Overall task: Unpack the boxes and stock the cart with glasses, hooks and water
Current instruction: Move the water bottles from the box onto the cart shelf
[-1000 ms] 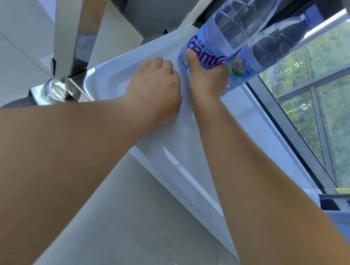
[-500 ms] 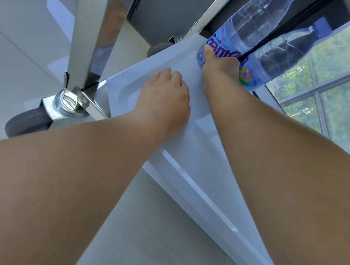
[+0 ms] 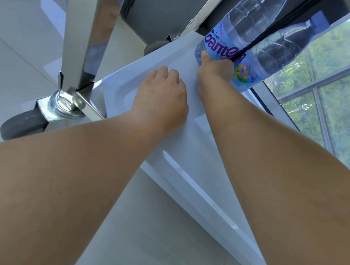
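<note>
The right hand (image 3: 214,73) grips a water bottle (image 3: 245,29) on the cart's white bottom shelf (image 3: 192,147); a second bottle (image 3: 273,56) lies beside. The left hand (image 3: 162,95), fingers curled, rests empty. Glasses and hooks: not visible.

Tiled room (image 3: 12,51), big window (image 3: 326,96), steel cart (image 3: 84,45)

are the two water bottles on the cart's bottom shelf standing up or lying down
Lying down. Both water bottles rest on their sides, side by side, blue caps pointing away; the right hand holds their bases.
</note>
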Action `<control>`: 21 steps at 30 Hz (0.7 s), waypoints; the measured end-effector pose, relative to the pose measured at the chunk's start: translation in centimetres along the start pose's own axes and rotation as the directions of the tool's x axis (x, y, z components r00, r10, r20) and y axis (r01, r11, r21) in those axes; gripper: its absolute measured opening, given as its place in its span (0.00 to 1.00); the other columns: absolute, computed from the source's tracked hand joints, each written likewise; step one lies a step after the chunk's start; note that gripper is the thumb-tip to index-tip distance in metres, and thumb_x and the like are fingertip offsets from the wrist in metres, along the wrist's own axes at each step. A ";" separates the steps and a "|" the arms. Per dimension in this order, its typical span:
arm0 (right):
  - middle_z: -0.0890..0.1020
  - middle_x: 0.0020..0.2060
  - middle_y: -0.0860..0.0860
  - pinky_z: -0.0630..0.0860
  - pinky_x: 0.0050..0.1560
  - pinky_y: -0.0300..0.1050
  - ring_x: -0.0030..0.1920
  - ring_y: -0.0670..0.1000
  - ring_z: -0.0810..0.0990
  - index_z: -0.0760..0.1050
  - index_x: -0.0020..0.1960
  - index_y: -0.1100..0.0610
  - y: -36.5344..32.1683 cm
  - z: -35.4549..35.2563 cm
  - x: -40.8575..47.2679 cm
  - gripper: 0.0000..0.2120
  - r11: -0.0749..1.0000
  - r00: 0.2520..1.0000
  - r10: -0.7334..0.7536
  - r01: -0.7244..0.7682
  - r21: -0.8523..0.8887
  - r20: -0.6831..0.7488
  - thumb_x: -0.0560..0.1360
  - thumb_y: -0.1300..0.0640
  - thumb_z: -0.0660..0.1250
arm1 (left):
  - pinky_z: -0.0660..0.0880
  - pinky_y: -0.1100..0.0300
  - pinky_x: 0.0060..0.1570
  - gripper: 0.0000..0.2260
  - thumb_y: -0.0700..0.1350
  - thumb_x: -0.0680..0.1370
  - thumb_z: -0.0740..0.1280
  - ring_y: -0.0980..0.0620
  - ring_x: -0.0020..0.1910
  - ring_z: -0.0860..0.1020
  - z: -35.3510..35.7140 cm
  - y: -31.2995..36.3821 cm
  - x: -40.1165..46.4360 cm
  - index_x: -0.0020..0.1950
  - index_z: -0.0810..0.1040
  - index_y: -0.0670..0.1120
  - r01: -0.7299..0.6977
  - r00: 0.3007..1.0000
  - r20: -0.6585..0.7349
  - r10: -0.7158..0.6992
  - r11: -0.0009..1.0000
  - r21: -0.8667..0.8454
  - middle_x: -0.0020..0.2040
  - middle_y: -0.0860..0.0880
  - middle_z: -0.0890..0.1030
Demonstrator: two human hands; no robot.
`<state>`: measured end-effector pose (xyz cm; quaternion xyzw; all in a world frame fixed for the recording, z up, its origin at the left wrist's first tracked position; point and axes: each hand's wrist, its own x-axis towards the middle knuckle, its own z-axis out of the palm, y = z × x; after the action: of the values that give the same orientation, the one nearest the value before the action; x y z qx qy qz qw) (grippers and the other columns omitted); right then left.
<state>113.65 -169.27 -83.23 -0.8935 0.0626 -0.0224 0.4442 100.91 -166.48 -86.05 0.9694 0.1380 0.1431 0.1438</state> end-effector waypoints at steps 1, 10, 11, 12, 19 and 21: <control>0.76 0.61 0.54 0.74 0.61 0.49 0.61 0.54 0.75 0.66 0.67 0.60 -0.1 0.0 0.0 0.24 1.000 1.000 0.009 -0.009 0.000 0.004 0.75 0.51 0.68 | 0.61 0.52 0.61 0.15 0.45 0.80 0.52 0.41 0.60 0.67 0.0 0.0 0.0 0.58 0.71 0.38 0.003 1.000 0.000 -0.003 1.000 -0.001 0.56 0.41 0.71; 0.75 0.63 0.54 0.72 0.55 0.41 0.62 0.54 0.74 0.65 0.68 0.60 0.2 -0.2 -1.0 0.20 0.970 0.993 -0.114 0.118 -0.211 0.031 0.79 0.55 0.62 | 0.61 0.53 0.61 0.15 0.45 0.80 0.54 0.41 0.61 0.67 0.1 0.0 0.2 0.58 0.71 0.37 0.004 1.000 0.011 -0.004 1.000 -0.029 0.57 0.40 0.72; 0.74 0.63 0.56 0.70 0.54 0.41 0.62 0.55 0.74 0.66 0.68 0.62 0.4 -0.6 -1.7 0.19 0.941 0.984 -0.164 0.177 -0.289 0.068 0.79 0.57 0.60 | 0.61 0.53 0.60 0.14 0.45 0.79 0.55 0.41 0.61 0.67 -0.1 -0.1 0.1 0.57 0.72 0.37 0.005 1.000 0.018 -0.004 0.999 -0.053 0.57 0.39 0.72; 0.74 0.63 0.57 0.68 0.54 0.41 0.63 0.55 0.73 0.66 0.67 0.63 0.7 -1.1 -2.5 0.18 0.901 0.971 -0.217 0.240 -0.362 0.105 0.78 0.58 0.59 | 0.61 0.53 0.60 0.14 0.44 0.79 0.55 0.41 0.60 0.68 -0.4 -0.2 -0.1 0.56 0.72 0.37 0.000 1.000 0.025 0.002 0.997 -0.073 0.56 0.39 0.73; 0.73 0.64 0.56 0.64 0.56 0.45 0.65 0.56 0.69 0.68 0.67 0.61 2.3 -6.3 -12.2 0.17 0.725 0.869 -0.395 0.495 -0.480 0.300 0.80 0.56 0.57 | 0.64 0.55 0.39 0.11 0.42 0.76 0.55 0.41 0.51 0.75 -4.3 -1.5 -5.8 0.48 0.75 0.39 -0.147 0.989 0.005 0.148 0.983 -0.110 0.48 0.41 0.76; 0.73 0.65 0.56 0.62 0.56 0.44 0.65 0.55 0.68 0.67 0.68 0.60 2.1 -7.6 -16.6 0.18 0.717 0.853 -0.385 0.516 -0.468 0.352 0.80 0.56 0.57 | 0.65 0.58 0.31 0.10 0.41 0.70 0.55 0.41 0.36 0.77 -7.0 -2.7 -8.4 0.37 0.74 0.38 -0.224 0.973 0.012 0.229 0.963 -0.151 0.36 0.40 0.76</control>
<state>96.28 -174.29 -80.03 -0.9661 -0.2063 -0.0084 0.1552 90.30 -164.90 -82.48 0.9674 0.0132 0.1543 0.2002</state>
